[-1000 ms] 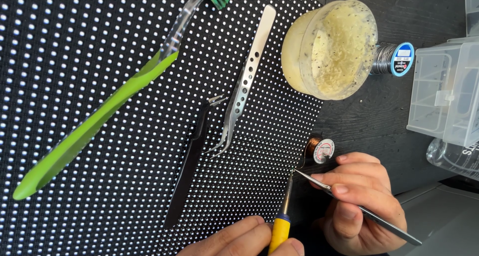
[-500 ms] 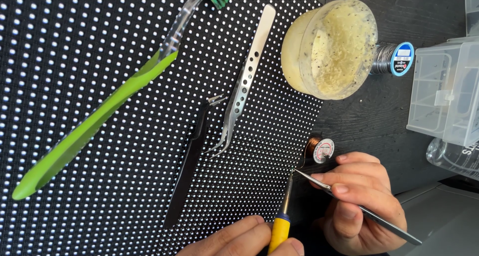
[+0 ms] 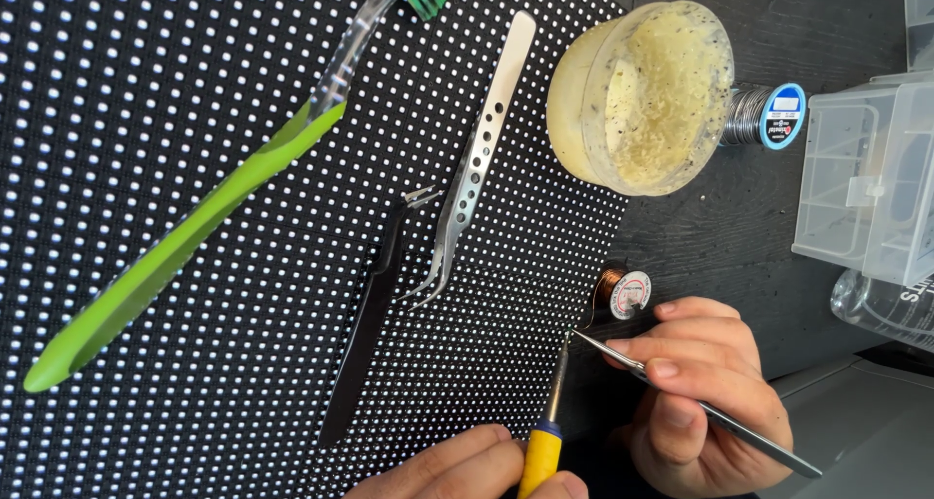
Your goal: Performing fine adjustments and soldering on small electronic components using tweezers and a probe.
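Observation:
My left hand at the bottom edge grips a soldering iron with a yellow handle, its thin tip pointing up at the right edge of a black LED dot panel. To its right, my right hand pinches slim silver tweezers. Their points meet the iron's tip near the panel edge. A small spool of copper wire sits just above my right fingers.
On the panel lie a green toothbrush, curved silver tweezers and black tweezers. On the dark table at the right are an open jar of yellowish paste, a solder spool and clear plastic boxes.

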